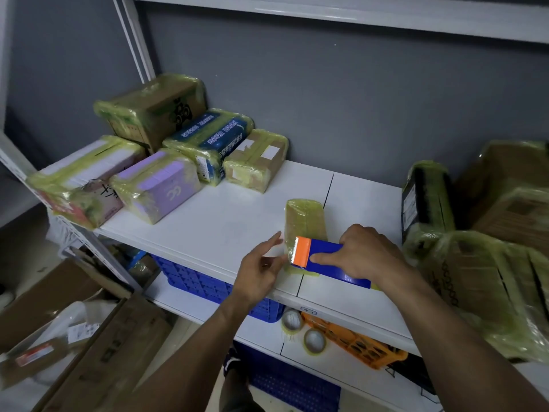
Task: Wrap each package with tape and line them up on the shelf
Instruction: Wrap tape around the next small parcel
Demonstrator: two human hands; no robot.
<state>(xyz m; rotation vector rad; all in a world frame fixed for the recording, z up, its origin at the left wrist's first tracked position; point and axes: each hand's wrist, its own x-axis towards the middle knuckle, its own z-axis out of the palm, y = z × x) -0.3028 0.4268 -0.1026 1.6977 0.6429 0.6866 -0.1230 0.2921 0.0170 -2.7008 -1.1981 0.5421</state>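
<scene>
Right hand (365,254): fingers curled round a blue plastic tape dispenser with orange toothed blade (323,258), held on the package's near end.
Left hand (261,269): fingers loose and apart, just left of the blade; contact unclear.
Small flat cardboard package in yellowish tape (304,220): lying on the white metal shelf (214,227), near its front edge.
Taped boxes (157,185): grouped at the shelf's back left.

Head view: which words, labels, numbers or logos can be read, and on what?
Nothing reads clearly.
Blue package: white Chinese print, upside down under tape, too blurred to quote.
Purple box: pale mark like "CC", uncertain.
Shelf tag: too small.
Black package: white label, too small.
</scene>
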